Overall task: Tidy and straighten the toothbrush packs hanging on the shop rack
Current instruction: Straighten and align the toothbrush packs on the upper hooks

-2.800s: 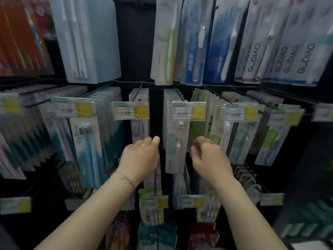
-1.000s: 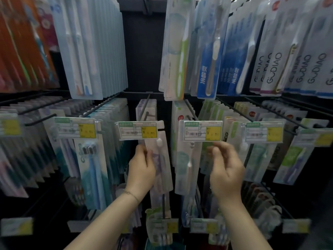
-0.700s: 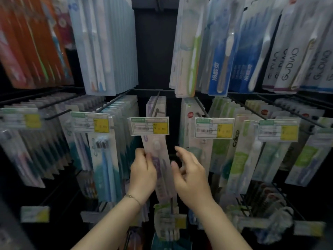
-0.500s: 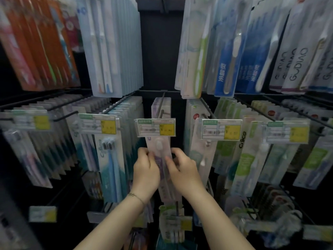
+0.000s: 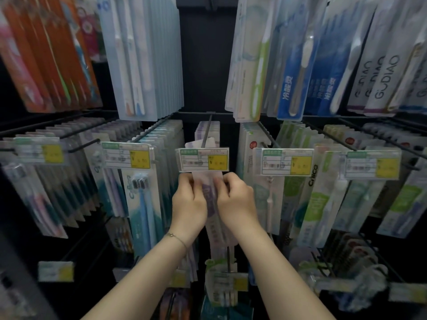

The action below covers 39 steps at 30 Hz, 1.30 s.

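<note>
Pale toothbrush pack (image 5: 209,199) with purple print beside the left grip (image 5: 189,202), white price tag (image 5: 204,160) with green strip and yellow patch above it, orange packs (image 5: 46,54) far up-left

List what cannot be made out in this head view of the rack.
Head view:
1. Price on the middle tag: blurred, digits unreadable.
2. Middle of the held pack: covered by the left hand and right hand.
3. Pack's stretch above the hands: behind the tag.
4. Tops of the upper packs: cut off by the top edge.
</note>
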Each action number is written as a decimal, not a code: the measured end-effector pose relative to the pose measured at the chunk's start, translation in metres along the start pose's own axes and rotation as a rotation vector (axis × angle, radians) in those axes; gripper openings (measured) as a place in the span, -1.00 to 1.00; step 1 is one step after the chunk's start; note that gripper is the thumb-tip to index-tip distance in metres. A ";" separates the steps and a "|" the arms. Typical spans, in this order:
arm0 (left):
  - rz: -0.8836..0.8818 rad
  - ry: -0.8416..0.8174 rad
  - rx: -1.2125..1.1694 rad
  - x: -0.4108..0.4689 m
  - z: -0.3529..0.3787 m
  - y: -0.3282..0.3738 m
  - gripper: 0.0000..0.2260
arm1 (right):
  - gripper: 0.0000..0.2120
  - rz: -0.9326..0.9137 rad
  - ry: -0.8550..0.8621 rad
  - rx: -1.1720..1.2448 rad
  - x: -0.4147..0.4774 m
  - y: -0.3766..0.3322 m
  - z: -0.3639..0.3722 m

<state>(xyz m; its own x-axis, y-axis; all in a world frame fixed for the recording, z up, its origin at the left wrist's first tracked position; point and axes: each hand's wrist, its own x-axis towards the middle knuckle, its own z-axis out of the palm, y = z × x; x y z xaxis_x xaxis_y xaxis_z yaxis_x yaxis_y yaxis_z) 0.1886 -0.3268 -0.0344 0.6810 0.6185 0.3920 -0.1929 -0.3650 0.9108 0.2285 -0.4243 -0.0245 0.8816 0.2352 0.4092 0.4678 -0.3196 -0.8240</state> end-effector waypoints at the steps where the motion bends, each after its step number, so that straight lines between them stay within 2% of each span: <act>1: 0.014 -0.017 0.023 0.001 0.000 0.000 -0.91 | -0.74 0.009 0.002 0.013 0.000 0.002 0.001; 8: 0.073 -0.050 0.120 -0.002 -0.002 -0.010 -0.97 | -0.77 0.052 0.019 0.026 -0.004 0.010 0.005; 12: 0.111 0.009 0.133 -0.012 -0.007 -0.012 -0.61 | -0.76 0.112 -0.068 -0.089 -0.014 0.010 -0.002; 14: 0.182 0.006 0.166 -0.021 -0.010 -0.014 -0.57 | -0.72 0.069 -0.069 -0.162 -0.024 0.010 -0.012; 18: 0.317 -0.072 0.273 -0.030 -0.009 -0.013 -0.70 | -0.86 -0.139 -0.039 -0.140 -0.040 0.009 -0.037; 21: 0.394 -0.172 0.377 -0.029 0.002 -0.007 -0.84 | -0.84 -0.219 0.032 -0.090 -0.049 0.013 -0.055; 25: 0.449 -0.236 0.464 -0.024 0.018 0.001 -0.88 | -0.84 -0.191 0.272 -0.093 -0.049 0.028 -0.081; 27: 0.460 -0.247 0.486 -0.020 0.026 0.003 -0.87 | -0.91 -0.134 0.321 -0.163 -0.044 0.034 -0.093; 33: 0.370 -0.364 0.465 0.004 0.051 0.006 -0.81 | -0.76 0.012 0.136 -0.312 -0.003 0.046 -0.101; 36: 0.290 -0.450 0.418 0.014 0.057 0.010 -0.72 | -0.76 0.039 -0.008 -0.177 0.017 0.050 -0.096; 39: 0.212 -0.492 0.335 0.020 0.062 0.009 -0.70 | -0.71 0.054 -0.049 -0.037 0.027 0.051 -0.093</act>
<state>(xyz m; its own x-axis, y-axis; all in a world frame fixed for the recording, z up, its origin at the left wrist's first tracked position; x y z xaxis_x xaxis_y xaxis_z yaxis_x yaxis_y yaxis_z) 0.2441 -0.3607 -0.0260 0.9129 0.1450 0.3817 -0.1821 -0.6922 0.6984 0.2820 -0.5199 -0.0194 0.9018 0.2612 0.3443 0.4227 -0.3666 -0.8288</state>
